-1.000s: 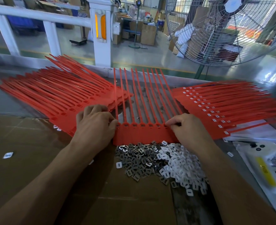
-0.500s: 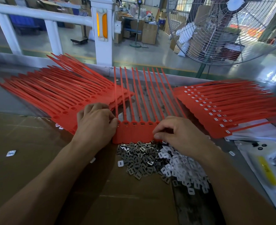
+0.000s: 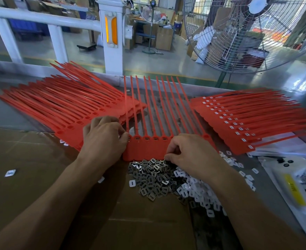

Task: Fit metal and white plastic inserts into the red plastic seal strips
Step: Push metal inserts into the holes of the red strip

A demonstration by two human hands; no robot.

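Note:
A red seal strip sheet point(image 3: 145, 150) lies flat in front of me, its thin tails pointing away. My left hand point(image 3: 103, 139) rests on its left end, fingertips curled at the first socket. Just below the strip's near edge sits a heap of dark metal inserts point(image 3: 152, 177), and white plastic inserts point(image 3: 200, 192) spread to its right. My right hand point(image 3: 190, 152) hovers over the top of the metal heap with thumb and fingers drawn together; what they pinch is hidden.
A stack of red strips point(image 3: 67, 109) fans out at the left, another with white inserts fitted point(image 3: 242, 121) at the right. Brown cardboard point(image 3: 40, 177) covers the near table. A plastic bag with a yellow label point(image 3: 292, 190) lies far right. A big fan point(image 3: 256, 33) stands behind.
My right hand has moved from the strip's right sockets down and left to the metal insert heap. The left hand has stayed on the strip's left end.

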